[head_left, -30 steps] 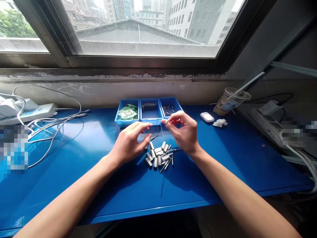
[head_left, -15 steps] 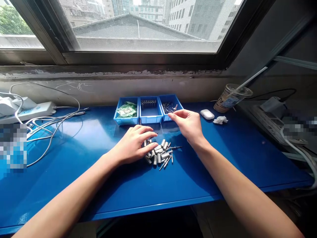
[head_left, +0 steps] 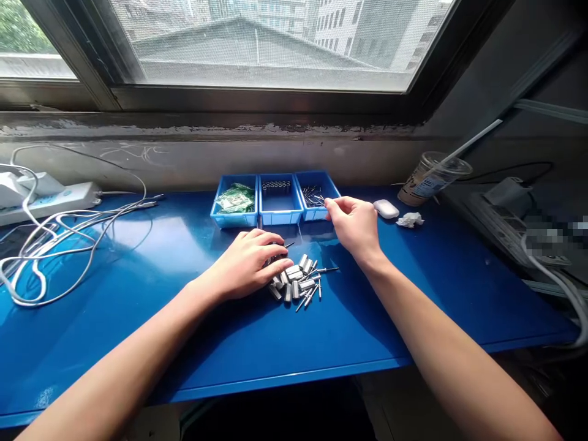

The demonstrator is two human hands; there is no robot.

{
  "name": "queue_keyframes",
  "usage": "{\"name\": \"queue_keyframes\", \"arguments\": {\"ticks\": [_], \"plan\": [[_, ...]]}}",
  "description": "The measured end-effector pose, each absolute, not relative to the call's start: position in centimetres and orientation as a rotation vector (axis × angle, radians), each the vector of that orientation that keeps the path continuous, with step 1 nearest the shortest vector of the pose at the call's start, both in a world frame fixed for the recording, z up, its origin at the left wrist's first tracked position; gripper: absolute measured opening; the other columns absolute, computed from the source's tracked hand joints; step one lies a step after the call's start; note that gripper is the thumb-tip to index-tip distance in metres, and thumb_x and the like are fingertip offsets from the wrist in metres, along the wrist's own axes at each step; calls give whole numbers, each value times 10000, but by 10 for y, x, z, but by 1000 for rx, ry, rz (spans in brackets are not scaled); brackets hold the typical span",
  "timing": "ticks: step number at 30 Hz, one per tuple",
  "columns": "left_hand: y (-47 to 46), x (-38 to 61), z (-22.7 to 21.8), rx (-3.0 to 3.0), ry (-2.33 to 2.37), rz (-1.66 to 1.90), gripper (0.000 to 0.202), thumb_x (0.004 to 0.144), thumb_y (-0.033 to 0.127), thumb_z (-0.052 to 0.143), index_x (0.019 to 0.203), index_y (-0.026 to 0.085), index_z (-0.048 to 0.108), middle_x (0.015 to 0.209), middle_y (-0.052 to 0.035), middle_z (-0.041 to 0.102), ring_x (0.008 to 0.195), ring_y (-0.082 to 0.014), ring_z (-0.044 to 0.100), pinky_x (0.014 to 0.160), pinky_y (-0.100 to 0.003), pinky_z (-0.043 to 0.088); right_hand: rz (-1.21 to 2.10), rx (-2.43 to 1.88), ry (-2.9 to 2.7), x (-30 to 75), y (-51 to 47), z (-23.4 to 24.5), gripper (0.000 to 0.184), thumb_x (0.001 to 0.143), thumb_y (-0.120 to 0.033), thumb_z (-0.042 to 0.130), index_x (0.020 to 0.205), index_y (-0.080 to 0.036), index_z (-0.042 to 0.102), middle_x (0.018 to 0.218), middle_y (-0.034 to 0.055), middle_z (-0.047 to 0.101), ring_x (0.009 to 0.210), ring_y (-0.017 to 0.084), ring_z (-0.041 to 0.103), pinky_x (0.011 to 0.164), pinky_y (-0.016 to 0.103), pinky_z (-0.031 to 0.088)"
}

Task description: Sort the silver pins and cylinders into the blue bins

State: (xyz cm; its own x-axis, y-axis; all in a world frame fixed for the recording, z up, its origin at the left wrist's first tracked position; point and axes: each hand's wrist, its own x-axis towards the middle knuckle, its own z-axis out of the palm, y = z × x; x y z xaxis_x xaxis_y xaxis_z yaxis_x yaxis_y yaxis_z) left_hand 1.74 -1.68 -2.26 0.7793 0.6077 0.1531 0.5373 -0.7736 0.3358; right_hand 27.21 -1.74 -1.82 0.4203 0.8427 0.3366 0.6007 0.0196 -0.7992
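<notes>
My left hand [head_left: 255, 260] lies over the left side of a heap of metal hex standoffs [head_left: 294, 274] on the blue table, fingers stretched and apart from the thumb. Blind rivets [head_left: 312, 293] with thin stems are mixed in at the heap's right side. One more thin stem pokes out past my left index finger; its other end is hidden. My right hand [head_left: 356, 223] is at the front right corner of the right-hand blue bin [head_left: 316, 213], thumb and index finger pinched together. What is between them is too small to make out. Dark rivets [head_left: 313, 196] lie inside that bin.
The left bin [head_left: 234, 220] holds green packets [head_left: 235, 199]; the middle bin [head_left: 280, 217] has metal pieces lined along its back. On the right are a white case [head_left: 386, 209], crumpled tissue [head_left: 410, 220] and a plastic cup [head_left: 432, 177]. Cables [head_left: 92, 226] and a power strip [head_left: 59, 202] lie left.
My right hand has moved slightly right, its fingertips now at the bin's corner, still pinched. My left hand stays over the heap. The view has tilted down a little.
</notes>
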Motion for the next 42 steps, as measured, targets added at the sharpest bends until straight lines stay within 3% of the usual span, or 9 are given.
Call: {"name": "queue_keyframes", "arguments": {"ticks": [8,11,17,24,32,37,42], "plan": [[-16,18,-24,2715,868,363,437,1107,515,452,1246,225,749,1384,-73,688,1280,-319,581,1074,-547,464,272,-1650,-1264,272,-10,-25,325,912,-490,709,1011,-207,835,720,43,760,689,233,710,640,321,495],[-17,19,-25,2708,882,372,437,1103,510,471,1276,203,729,1410,-88,674,1305,-323,571,1096,-555,460,262,-1479,-1423,266,-15,-22,268,947,-420,690,958,-185,817,721,32,749,640,192,680,628,301,495],[-17,18,-28,2720,916,428,577,1101,552,433,1450,130,614,1525,-174,578,1370,-360,550,1113,-574,467,298,-1224,-2087,253,-26,-27,202,1010,-241,622,1061,-185,810,1013,76,780,865,200,718,792,318,547],[-15,18,-29,2726,918,372,440,1113,485,450,1358,211,691,1444,-78,664,1321,-331,583,1080,-571,471,370,-1320,-2248,252,-21,-39,169,1008,-276,664,1035,-226,823,1043,56,720,910,191,705,855,321,560],[-15,18,-28,2735,900,406,379,1095,438,517,1339,211,697,1419,-83,681,1292,-330,604,1057,-557,490,373,-1388,-2251,255,-23,-35,157,1007,-332,682,1050,-236,799,1074,53,651,913,189,685,857,328,551],[-11,15,-33,2713,836,584,278,1071,278,539,1238,177,738,1303,-97,741,1164,-284,684,1000,-473,551,362,-1426,-2270,262,-22,-33,140,1008,-253,663,1064,-225,789,1083,48,676,953,198,690,869,319,539],[-8,14,-37,2713,822,652,246,1027,185,566,1195,175,744,1220,-96,762,1081,-271,706,948,-444,576,328,-1484,-2297,264,-22,-31,137,1025,-254,617,992,-228,748,1071,56,676,904,197,678,756,306,512]]}}
